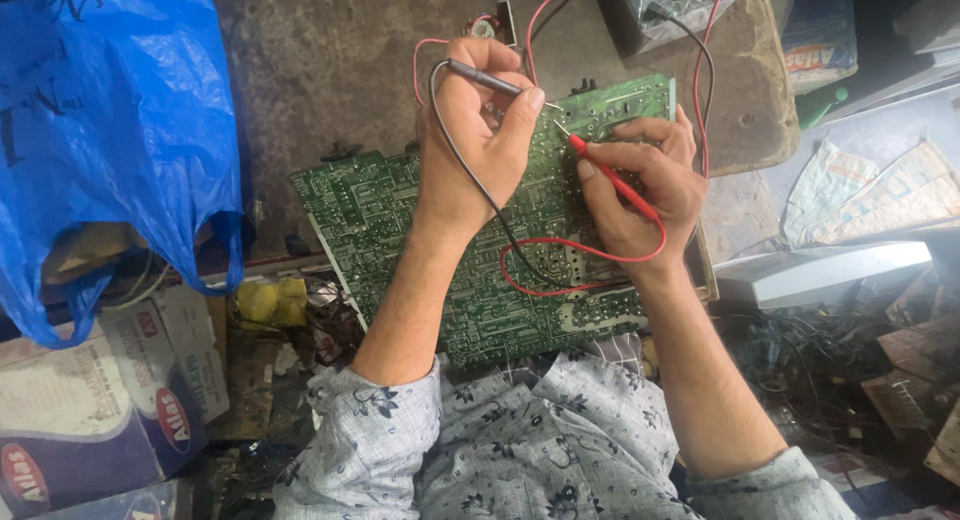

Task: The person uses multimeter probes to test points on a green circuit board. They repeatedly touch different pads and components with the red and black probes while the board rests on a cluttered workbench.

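Your left hand (470, 150) is pinching a black probe (485, 77), your right hand (640, 185) a red probe (612, 178), both touching the green circuit board (400, 220) on a worn brown bench (330, 60); a blue bag (110, 130) is lying at nine o'clock.

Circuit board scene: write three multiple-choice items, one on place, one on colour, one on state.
1. Where is the blue bag?
A. left of the board
B. on the board
C. right of the board

2. What colour is the probe in the right hand?
A. yellow
B. red
C. white

3. How is the left hand with the black probe?
A. open, empty
B. flat on the bench
C. gripping it

Key: 1 A, the bag fills the left edge; 2 B, its handle and lead are red; 3 C, fingers pinch it, tip on the board.
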